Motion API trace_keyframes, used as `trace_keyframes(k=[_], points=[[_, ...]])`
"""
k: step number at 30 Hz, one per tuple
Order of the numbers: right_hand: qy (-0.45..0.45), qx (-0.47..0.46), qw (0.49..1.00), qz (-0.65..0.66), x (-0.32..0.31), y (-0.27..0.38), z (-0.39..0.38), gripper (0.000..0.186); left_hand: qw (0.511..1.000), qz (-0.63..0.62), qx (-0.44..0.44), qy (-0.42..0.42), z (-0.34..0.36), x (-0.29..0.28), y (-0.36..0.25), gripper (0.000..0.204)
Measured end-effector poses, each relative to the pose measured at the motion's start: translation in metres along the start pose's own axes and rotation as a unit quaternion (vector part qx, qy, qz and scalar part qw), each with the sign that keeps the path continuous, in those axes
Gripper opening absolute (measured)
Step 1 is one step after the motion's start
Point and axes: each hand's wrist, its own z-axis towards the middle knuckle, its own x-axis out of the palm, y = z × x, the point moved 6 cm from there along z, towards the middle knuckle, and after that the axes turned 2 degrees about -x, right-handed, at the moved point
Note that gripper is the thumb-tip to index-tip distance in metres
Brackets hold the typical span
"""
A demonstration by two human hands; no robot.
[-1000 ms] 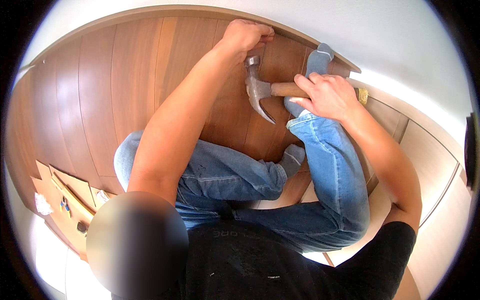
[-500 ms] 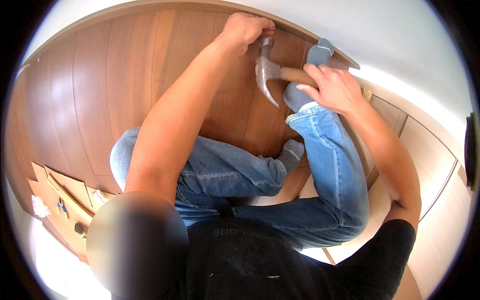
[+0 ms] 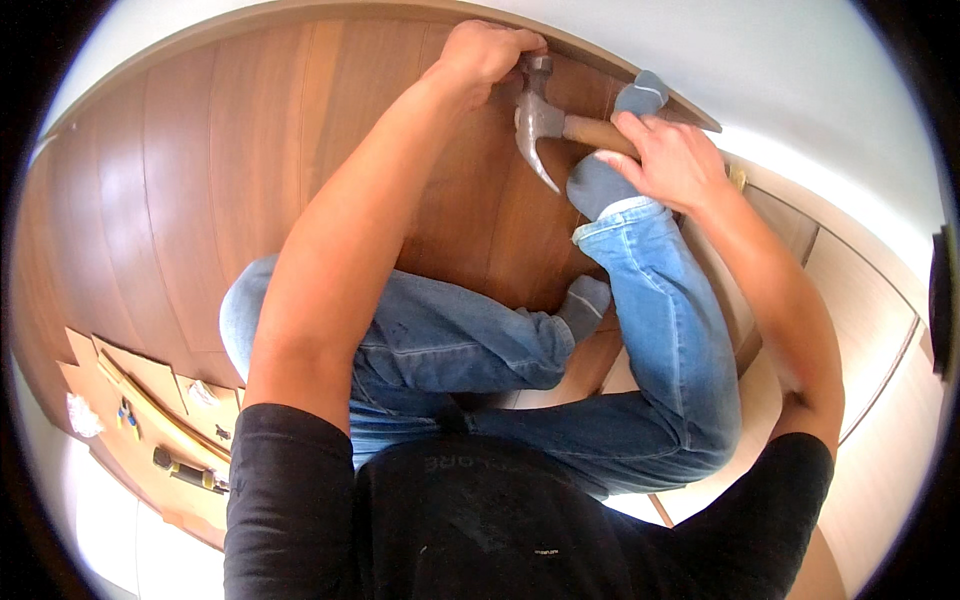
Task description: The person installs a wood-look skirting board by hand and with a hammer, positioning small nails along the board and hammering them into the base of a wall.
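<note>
My right hand (image 3: pixel 680 165) grips the wooden handle of a claw hammer (image 3: pixel 540 125). The steel head is upturned toward the brown skirting board (image 3: pixel 600 56) along the wall, its claw pointing back toward me. My left hand (image 3: pixel 485 55) is at that board with fingers closed beside the hammer's striking face; whatever they hold is hidden or too small to name. My grey-socked feet and jeans-clad legs (image 3: pixel 660 330) lie below and beside the hammer on the wooden floor (image 3: pixel 250 180).
Cardboard sheets (image 3: pixel 135 365) at the lower left carry a long wooden strip (image 3: pixel 160 405), blue-and-yellow pliers (image 3: pixel 128 418), a dark cylindrical tool (image 3: pixel 185 472) and small white packets (image 3: pixel 200 392). Pale boards (image 3: pixel 850 310) lie on the right. A white wall (image 3: pixel 780 70) rises beyond the skirting.
My right hand and the hammer have moved up, bringing the head next to the fingers of my left hand. The left hand has shifted slightly upward, still closed at the skirting.
</note>
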Motion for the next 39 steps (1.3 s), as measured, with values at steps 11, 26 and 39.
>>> trace_keyframes(k=[11, 26, 39], points=[[0.053, 0.175, 0.942, 0.28, -0.044, 0.033, -0.053, 0.048, 0.999, -0.038, -0.017, 0.026, 0.002, -0.008, 0.006, 0.023], [-0.604, -0.092, 0.502, 0.613, -0.13, -0.028, -0.038, 0.026, 0.362, 0.917, 0.159, -0.048, -0.031, 0.021, -0.073, 0.016], [-0.684, 0.047, 0.488, 0.541, -0.092, -0.02, 0.008, 0.018, 0.422, 0.901, 0.104, 0.002, -0.034, 0.011, -0.073, 0.02]])
